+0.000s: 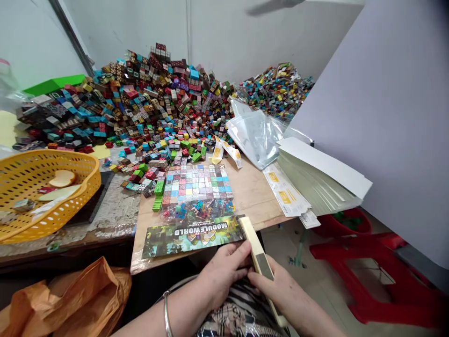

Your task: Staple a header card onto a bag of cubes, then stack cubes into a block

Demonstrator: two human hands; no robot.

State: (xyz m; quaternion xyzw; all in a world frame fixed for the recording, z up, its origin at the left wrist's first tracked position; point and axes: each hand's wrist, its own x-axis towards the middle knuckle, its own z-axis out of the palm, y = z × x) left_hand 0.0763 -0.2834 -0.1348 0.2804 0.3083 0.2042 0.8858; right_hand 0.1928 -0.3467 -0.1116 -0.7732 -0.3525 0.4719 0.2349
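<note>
My left hand (228,269) has its fingers closed at the near right corner of a printed MODULEWORLD header card (189,236); the fingertips are partly hidden. Wrapped around a long cream stapler (257,252) is my right hand (280,285). The stapler's far end lies over the card's right end. Behind the card, a clear bag (198,210) holds small colourful figure pieces. It adjoins a flat block of printed cubes in rows (198,185). A few green blocks (158,194) stand along the block's left side.
A large heap of printed blocks (140,98) covers the table's back. At left sits a yellow basket (80,164); below it, an orange bag (94,299). Clear plastic bags (256,135), printed slips (286,192) and stacked white cards (326,173) lie right. A red stool (372,290) stands below.
</note>
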